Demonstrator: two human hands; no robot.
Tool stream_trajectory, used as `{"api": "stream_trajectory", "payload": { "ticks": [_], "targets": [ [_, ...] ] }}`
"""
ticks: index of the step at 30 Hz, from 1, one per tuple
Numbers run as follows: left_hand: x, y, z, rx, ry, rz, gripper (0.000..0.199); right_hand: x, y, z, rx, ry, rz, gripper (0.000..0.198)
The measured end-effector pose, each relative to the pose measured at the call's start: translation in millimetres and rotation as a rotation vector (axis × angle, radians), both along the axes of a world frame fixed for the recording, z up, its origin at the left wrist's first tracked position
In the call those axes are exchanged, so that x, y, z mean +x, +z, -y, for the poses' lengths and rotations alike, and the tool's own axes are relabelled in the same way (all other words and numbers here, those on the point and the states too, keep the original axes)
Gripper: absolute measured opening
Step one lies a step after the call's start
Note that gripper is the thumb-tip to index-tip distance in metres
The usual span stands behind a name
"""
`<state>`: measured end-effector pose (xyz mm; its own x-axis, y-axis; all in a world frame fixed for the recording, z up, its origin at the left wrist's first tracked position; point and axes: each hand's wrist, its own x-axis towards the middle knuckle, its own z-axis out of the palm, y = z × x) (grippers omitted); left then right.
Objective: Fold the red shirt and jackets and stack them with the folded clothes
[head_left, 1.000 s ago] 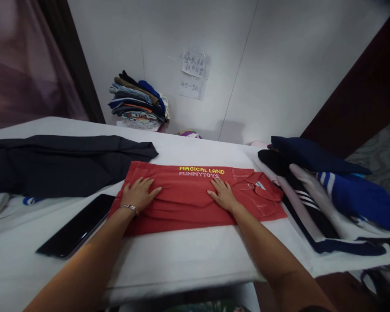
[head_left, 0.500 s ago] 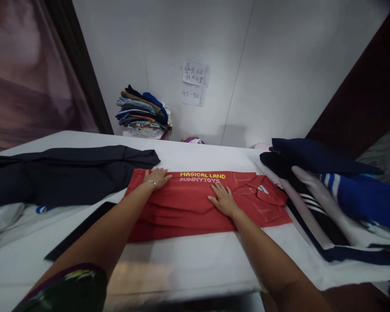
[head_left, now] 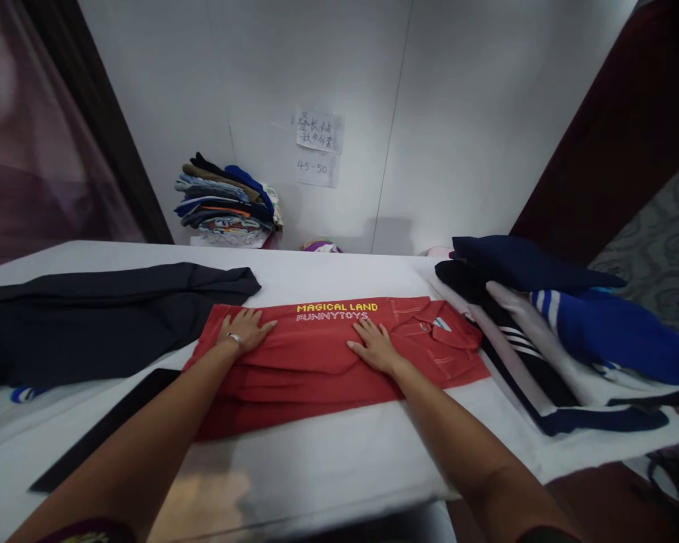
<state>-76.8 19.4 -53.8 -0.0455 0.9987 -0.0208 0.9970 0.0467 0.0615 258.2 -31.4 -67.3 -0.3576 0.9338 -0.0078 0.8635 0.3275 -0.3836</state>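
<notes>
A red polo shirt (head_left: 317,362) with yellow lettering lies folded into a long band on the white table (head_left: 339,467). My left hand (head_left: 243,330) rests flat on its left end, fingers spread, a thin bracelet at the wrist. My right hand (head_left: 373,347) presses flat on the shirt's middle, just below the lettering. Neither hand grips anything. The collar and buttoned placket lie to the right of my right hand.
A dark garment (head_left: 102,309) is spread at the left. A black phone (head_left: 96,434) lies near the front left. Striped navy, black and blue clothes (head_left: 548,324) pile at the right. A stack of folded clothes (head_left: 226,204) sits against the wall under paper notes (head_left: 318,147).
My left hand slid from the shirt's near left part up to its far edge, then came back a little. The right hand stayed flat on the middle. The view shifted slightly.
</notes>
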Motion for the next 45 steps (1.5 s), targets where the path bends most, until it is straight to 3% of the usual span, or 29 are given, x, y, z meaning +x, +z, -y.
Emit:
{"api": "stream_trajectory", "payload": {
  "ticks": [3,7,10,14,19,21,24,28,32,35,40,45],
  "targets": [
    [-3.3,-6.5,2.7,-0.009,-0.008,-0.008,0.072,3.1,14.3,-17.7,-0.094,-0.013,-0.025,0.069],
    [-3.2,-8.7,0.5,-0.008,0.017,0.007,0.073,21.8,27.4,-55.4,-0.031,-0.199,0.074,0.067],
    [-2.1,-8.4,-0.2,-0.035,0.042,0.018,0.075,40.7,19.6,-76.3,-0.071,-0.329,0.172,0.068],
    [-0.9,-6.3,3.2,-0.038,0.029,0.033,0.074,54.7,3.6,-84.6,-0.108,-0.368,0.200,0.071],
    [2.1,-1.1,14.1,0.068,0.032,0.185,0.063,47.3,12.0,-76.5,-0.114,-0.372,0.215,0.068],
    [4.2,1.5,19.6,0.138,0.060,0.236,0.057,33.9,17.7,-66.5,-0.038,-0.357,0.212,0.064],
    [4.0,7.6,28.0,0.216,0.140,0.258,0.047,5.7,16.8,-40.7,0.113,-0.201,0.176,0.059],
    [-15.1,21.2,43.1,0.247,0.286,0.284,0.044,-23.7,0.5,-1.1,0.126,0.043,0.148,0.060],
    [-52.2,29.5,61.2,0.146,0.475,0.322,0.055,-30.1,-8.9,13.9,0.173,0.045,0.170,0.057],
    [-70.3,28.1,67.2,0.040,0.514,0.371,0.061,-28.8,-8.2,12.6,0.177,0.041,0.170,0.056],
    [-71.0,25.3,58.3,-0.071,0.553,0.500,0.062,-27.7,-9.2,10.9,0.182,0.045,0.157,0.056],
    [-68.6,29.2,53.4,-0.187,0.600,0.756,0.053,-26.3,-12.6,11.0,0.194,0.045,0.139,0.055]
  ]
}}
